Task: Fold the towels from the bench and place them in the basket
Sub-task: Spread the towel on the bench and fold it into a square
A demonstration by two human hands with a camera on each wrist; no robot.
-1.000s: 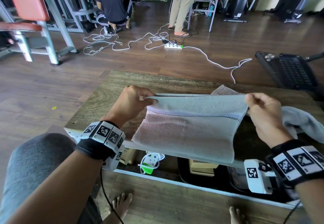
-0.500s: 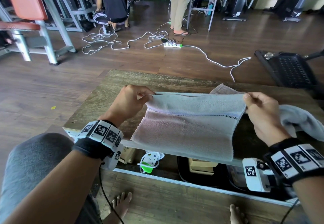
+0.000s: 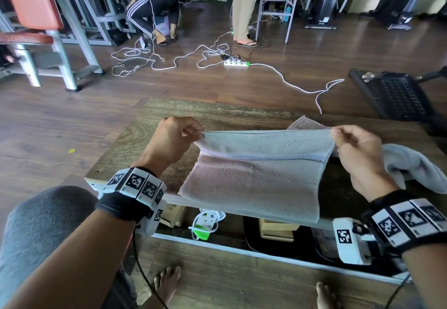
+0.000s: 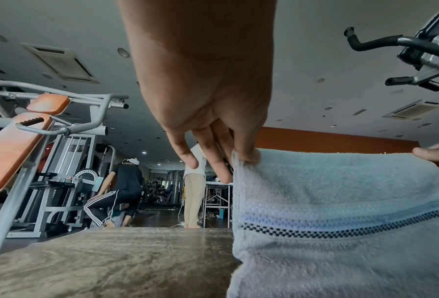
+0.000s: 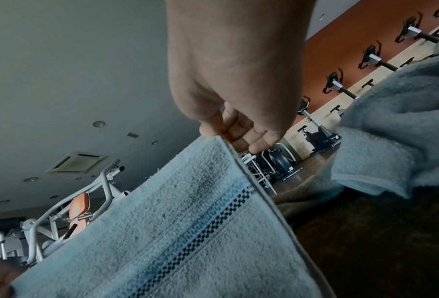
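A pale blue-grey towel (image 3: pixel 256 178) with a checkered stripe is stretched out above the wooden bench (image 3: pixel 150 125). My left hand (image 3: pixel 193 134) pinches its top left corner, and in the left wrist view the thumb and fingers of that left hand (image 4: pixel 238 161) clamp the towel (image 4: pixel 340 231) edge. My right hand (image 3: pixel 338 137) pinches the top right corner; the right wrist view shows the right hand (image 5: pixel 221 137) holding the towel (image 5: pixel 187 231) hem. The towel's lower edge hangs over the bench's near side. A black basket (image 3: pixel 396 96) stands on the floor at far right.
A second grey towel (image 3: pixel 416 166) lies crumpled on the bench behind my right hand, and a pinkish towel corner (image 3: pixel 304 122) shows behind the held one. Boxes and a power strip (image 3: pixel 208 219) sit under the bench. White cables (image 3: pixel 242 63), gym machines and two people fill the floor beyond.
Both hands have kept their pinch on the towel's top corners; the towel stays stretched between them in nearly the same place above the bench.
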